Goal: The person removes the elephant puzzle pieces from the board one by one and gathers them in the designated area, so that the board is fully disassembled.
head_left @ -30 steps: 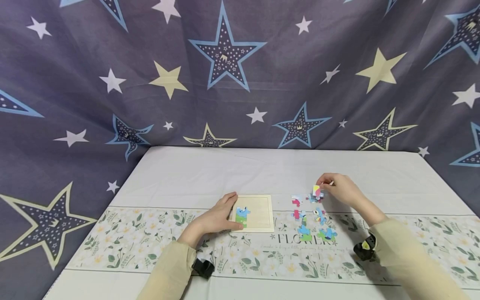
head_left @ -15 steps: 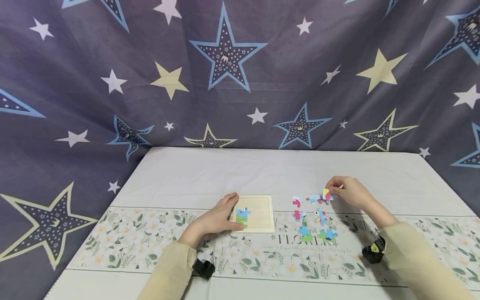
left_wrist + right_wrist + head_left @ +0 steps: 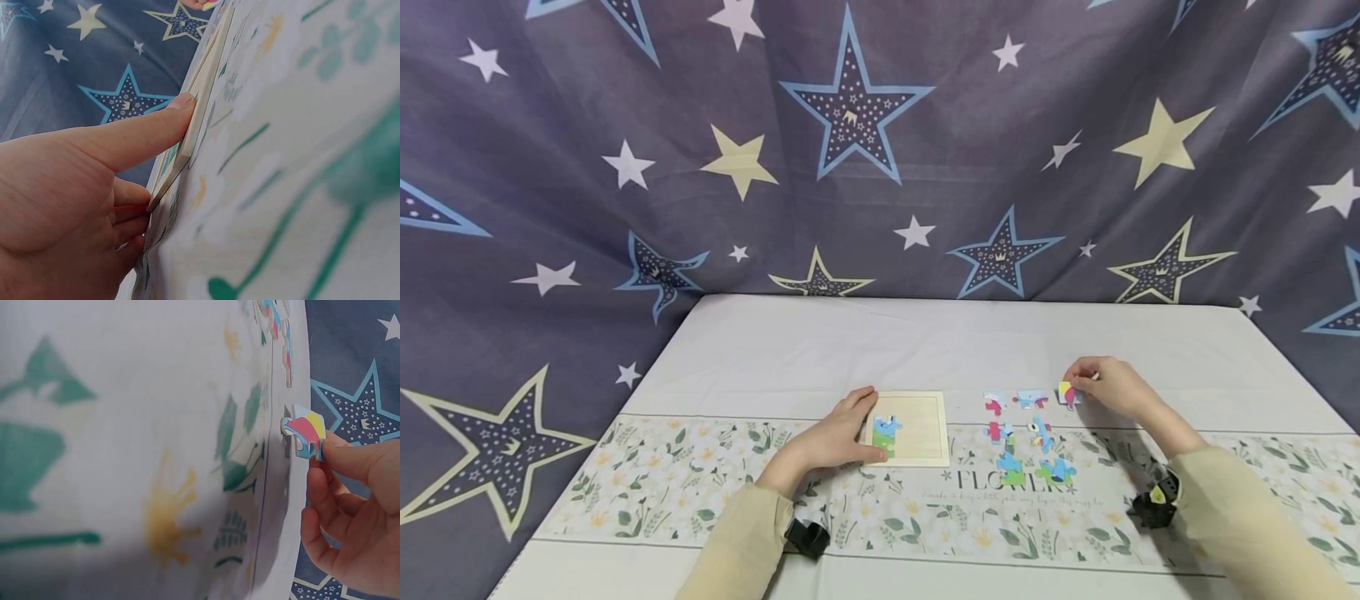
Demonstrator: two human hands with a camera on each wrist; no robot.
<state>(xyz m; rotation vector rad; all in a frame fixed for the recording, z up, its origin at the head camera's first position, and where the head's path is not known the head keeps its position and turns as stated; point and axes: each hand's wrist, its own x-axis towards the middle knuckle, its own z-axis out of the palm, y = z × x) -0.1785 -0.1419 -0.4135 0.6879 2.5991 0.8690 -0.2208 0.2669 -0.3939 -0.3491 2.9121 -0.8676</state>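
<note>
My left hand (image 3: 829,437) holds a shallow wooden puzzle tray (image 3: 922,427) at its left side. In the left wrist view the thumb (image 3: 181,102) presses on the tray's near rim while the other fingers lie along its side. Joined puzzle pieces (image 3: 884,436) in blue and green fill part of the tray's left side; bare wood shows elsewhere. Out to the right, my right hand (image 3: 1112,387) pinches a single puzzle piece (image 3: 304,431) between thumb and fingertips. This piece is yellow, pink and light blue, and appears just above the cloth.
Several loose puzzle pieces lie between tray and right hand, among them a pink and white one (image 3: 994,402), a light blue one (image 3: 1030,399) and a blue-green one (image 3: 1057,471). A white cloth with a floral band (image 3: 955,525) covers the table. A star-patterned curtain (image 3: 880,200) hangs behind.
My right hand has moved right with the pinched puzzle piece, away from the light blue piece it was over. The left hand and the tray have stayed in place.
</note>
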